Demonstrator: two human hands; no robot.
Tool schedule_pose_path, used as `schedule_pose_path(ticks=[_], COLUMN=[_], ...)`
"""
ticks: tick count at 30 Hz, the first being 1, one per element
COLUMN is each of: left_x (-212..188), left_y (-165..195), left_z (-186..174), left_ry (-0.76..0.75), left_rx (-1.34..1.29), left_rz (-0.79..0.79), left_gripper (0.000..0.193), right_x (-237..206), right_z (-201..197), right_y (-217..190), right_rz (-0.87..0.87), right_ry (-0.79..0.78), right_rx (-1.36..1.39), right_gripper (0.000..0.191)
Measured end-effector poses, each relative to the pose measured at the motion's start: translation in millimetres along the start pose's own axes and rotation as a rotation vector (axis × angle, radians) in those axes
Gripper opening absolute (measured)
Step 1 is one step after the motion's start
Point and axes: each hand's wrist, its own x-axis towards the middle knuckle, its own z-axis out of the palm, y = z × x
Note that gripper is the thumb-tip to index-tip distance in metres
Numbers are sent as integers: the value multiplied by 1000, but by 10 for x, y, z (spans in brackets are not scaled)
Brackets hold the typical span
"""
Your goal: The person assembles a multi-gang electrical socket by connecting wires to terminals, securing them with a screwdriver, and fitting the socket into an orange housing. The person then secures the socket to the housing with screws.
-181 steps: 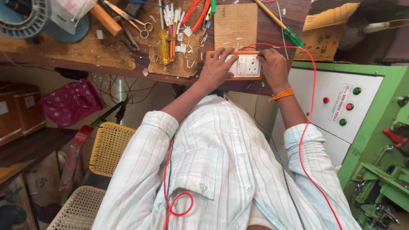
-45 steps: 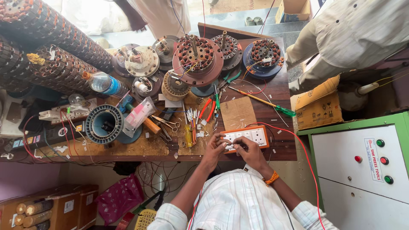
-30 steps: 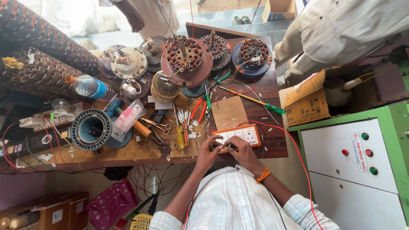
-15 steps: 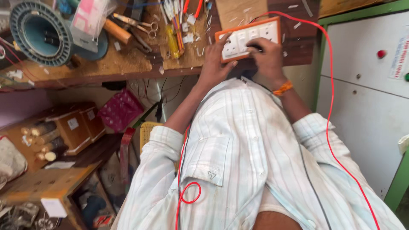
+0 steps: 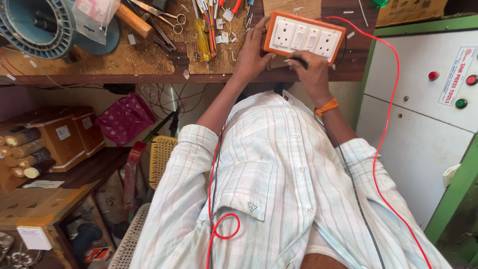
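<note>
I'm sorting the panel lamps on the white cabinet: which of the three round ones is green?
The lowest one, near the cabinet's right edge. The other two round lamps, one further left and one just above the green one, are both red.

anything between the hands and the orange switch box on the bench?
Nothing visible. The left hand already grips the near left edge of the orange switch box, and the right hand rests against its near edge, holding a thin dark tool to it.
</note>
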Motion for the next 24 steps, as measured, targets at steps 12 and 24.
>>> schedule_pose_path(ticks=[12,24], left_x=[153,89], left_y=[13,197], left_z=[105,57], left_ry=[217,279], left_rx=[-183,-205], left_rz=[-142,-154], left_gripper=[51,48], right_x=[344,579], right_z=[94,53], right_y=[-169,-206], right_rz=[-344,-462], right_ry=[-47,-354], right_rx=[-419,-807], right_gripper=[12,12])
